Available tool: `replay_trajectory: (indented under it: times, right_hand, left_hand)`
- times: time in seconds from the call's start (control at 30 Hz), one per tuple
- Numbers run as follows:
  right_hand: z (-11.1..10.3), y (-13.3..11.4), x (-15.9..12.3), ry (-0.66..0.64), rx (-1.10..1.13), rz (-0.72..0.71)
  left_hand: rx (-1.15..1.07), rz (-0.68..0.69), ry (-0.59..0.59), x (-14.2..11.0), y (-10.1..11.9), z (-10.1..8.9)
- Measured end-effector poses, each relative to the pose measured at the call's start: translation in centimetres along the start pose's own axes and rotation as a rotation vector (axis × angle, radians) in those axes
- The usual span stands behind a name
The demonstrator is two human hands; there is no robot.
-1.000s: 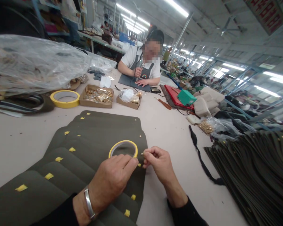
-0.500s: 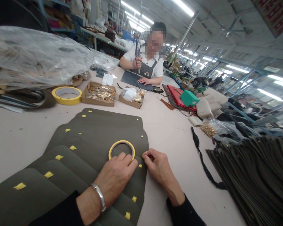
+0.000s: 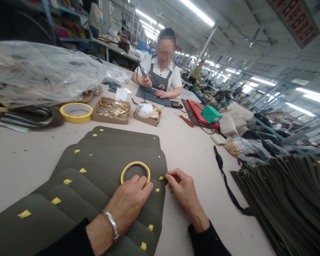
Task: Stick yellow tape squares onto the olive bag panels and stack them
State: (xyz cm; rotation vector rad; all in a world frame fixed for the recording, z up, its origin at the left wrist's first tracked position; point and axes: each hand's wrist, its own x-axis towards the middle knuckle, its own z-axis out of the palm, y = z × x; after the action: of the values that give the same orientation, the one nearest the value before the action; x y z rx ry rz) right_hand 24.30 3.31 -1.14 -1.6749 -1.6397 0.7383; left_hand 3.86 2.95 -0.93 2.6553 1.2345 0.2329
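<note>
Several dark olive leather panels lie fanned out in an overlapping row on the table, each with small yellow tape tabs. A thin yellow tape roll rests on the panels. My left hand lies on the panels with its fingers curled over the near rim of the roll. My right hand is at the panels' right edge, thumb and finger pinched on a small yellow tape piece against the leather.
A larger yellow tape roll, two cardboard boxes of gold hardware and a plastic-covered heap sit behind. A stack of olive panels fills the right. A black strap lies between. Another person works at the far end.
Both hands came down from a lifted pinch onto the panels. My right hand moved to the panel edge and presses a tape piece there; my left hand settled on the roll.
</note>
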Motion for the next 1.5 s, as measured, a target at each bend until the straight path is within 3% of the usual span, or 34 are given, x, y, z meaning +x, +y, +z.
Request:
replay_trajectory:
  times: [0.1,0.2,0.3,0.53,0.63,0.73,0.87,0.93,1.0,1.13,1.3,1.5]
  right_hand:
    - [-0.4,0.0,-0.6,-0.004,-0.230,-0.409]
    - [0.0,0.1,-0.7,-0.077,-0.406,-0.587]
    - [0.5,-0.1,-0.3,-0.111,-0.555,-0.570]
    - [0.4,-3.6,2.4,-0.315,-0.788,-0.244]
    - [0.3,-4.8,4.0,-0.380,-0.741,-0.056]
    - [0.2,-5.2,4.2,-0.409,-0.656,0.045]
    - [-0.2,-4.9,2.2,-0.394,-0.543,-0.032]
    - [-0.5,-4.6,0.9,-0.402,-0.463,-0.108]
    - [-0.8,-4.2,0.2,-0.340,-0.370,-0.169]
    - [-0.6,-4.1,-0.1,-0.070,-0.098,-0.285]
    - [0.4,-5.0,0.1,-0.083,-0.017,-0.561]
    - [2.1,-3.9,-0.3,0.037,-0.109,-0.662]
  left_hand:
    - [-0.001,-0.009,0.007,0.0,0.0,0.0]
    - [-0.002,-0.011,0.020,0.0,-0.1,0.1]
    - [0.001,-0.008,0.023,-0.1,-0.1,0.2]
    - [-0.004,-0.017,0.020,0.0,0.0,0.1]
    - [0.001,-0.002,0.049,0.0,-0.1,0.1]
    - [-0.015,0.037,0.173,-0.1,-0.5,-0.2]
    - [-0.110,0.096,0.491,-0.4,-1.7,-1.3]
    - [-0.181,0.103,0.576,-0.4,-2.2,-1.9]
    - [-0.230,0.106,0.570,-0.5,-2.5,-2.1]
    - [-0.227,0.109,0.538,-0.4,-2.4,-1.6]
    - [-0.167,0.088,0.568,-0.1,-2.0,-1.1]
    - [-0.124,0.148,0.605,-0.4,-2.4,-0.3]
